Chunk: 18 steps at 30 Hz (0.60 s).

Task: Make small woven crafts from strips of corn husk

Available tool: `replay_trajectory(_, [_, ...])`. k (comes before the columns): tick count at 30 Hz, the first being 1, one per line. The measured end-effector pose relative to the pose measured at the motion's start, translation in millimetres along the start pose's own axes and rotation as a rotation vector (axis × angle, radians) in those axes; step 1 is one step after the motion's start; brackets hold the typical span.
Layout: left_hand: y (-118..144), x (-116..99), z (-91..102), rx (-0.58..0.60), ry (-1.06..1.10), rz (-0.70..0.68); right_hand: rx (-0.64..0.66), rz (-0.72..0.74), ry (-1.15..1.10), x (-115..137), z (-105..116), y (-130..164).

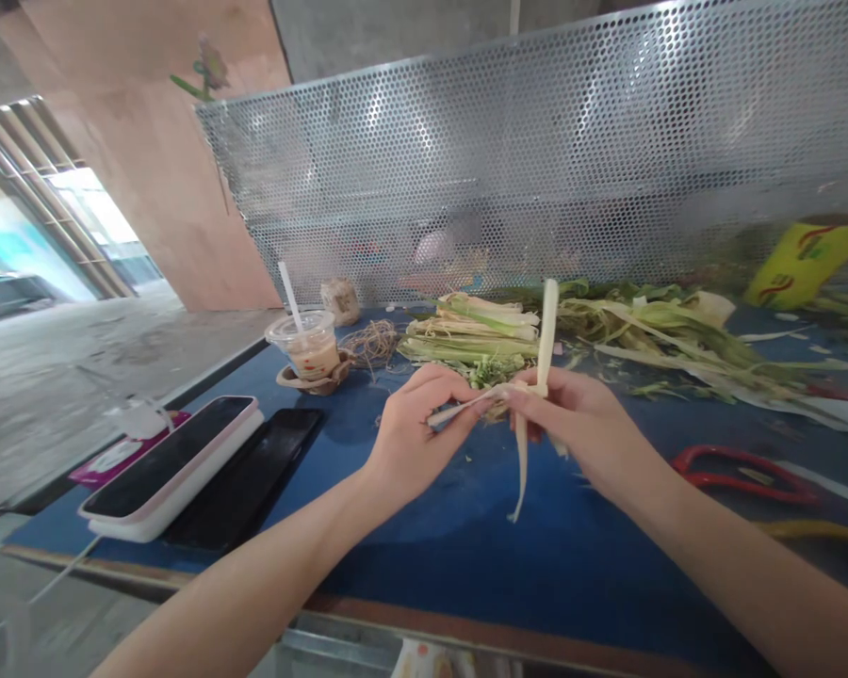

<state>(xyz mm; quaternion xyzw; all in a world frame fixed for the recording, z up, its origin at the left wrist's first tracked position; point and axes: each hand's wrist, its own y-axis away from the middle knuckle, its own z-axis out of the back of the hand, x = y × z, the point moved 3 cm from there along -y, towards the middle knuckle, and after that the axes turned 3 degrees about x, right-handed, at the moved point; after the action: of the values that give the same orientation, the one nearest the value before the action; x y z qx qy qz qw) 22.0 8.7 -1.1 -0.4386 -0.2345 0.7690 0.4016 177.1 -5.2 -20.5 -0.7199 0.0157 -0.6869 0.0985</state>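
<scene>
While your two hands meet above the blue tabletop [424,565], the pale husk-like strips [548,330] cross between them, one length standing upright past your right fingertips and another dangling below. Your left hand [418,424] has thumb and forefinger closed on the part that runs sideways, with a flat end showing beneath the curled fingers. Your right hand [580,412] pinches the crossing between thumb and forefinger; its other fingers are partly hidden, so I cannot tell how they bear on it. You appear to be in the middle of folding or knotting the strips, though whether a knot has formed is too small to tell. From here, the work seems to call for a firm right pinch at the crossing and a gentle left pull, since such thin fibre could split. Beyond your hands lie a stack of pale stalks [470,330] and, to the right, loose green leaves [650,330].
</scene>
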Motion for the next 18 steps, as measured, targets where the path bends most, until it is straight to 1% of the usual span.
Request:
replay_trajectory(3, [-0.2,-2.3,-0.1,0.020,0.015,0.003,-0.087,0.038,0.005,1.5,2.3,1.1])
replay_trajectory(5, [-1.3,-2.8,1.7,0.026,0.034,0.032,-0.134,0.036,-0.011,2.0,4.9,1.5])
replay_trajectory(8, [-3.0,-1.9,5.4,0.024,0.089,0.129,-0.169,0.030,-0.002,2.7,9.3,1.2])
replay_trajectory(11, [-3.7,0.9,10.1,0.020,0.186,0.253,-0.159,0.073,0.040,6.1,13.0,1.2])
replay_trajectory(13, [-4.7,3.6,15.5,0.018,0.291,0.309,-0.110,0.101,0.094,10.0,13.1,2.0])
replay_trajectory(15, [-7.8,6.3,23.0,0.049,0.450,0.315,-0.016,0.115,0.210,14.0,10.1,3.6])
replay_trajectory(17, [-12.6,8.7,30.7,0.154,0.640,0.311,0.086,0.114,0.353,16.5,5.0,6.0])
replay_trajectory(18, [-14.9,10.5,34.4,0.201,0.720,0.339,0.127,0.108,0.407,16.9,2.4,7.4])
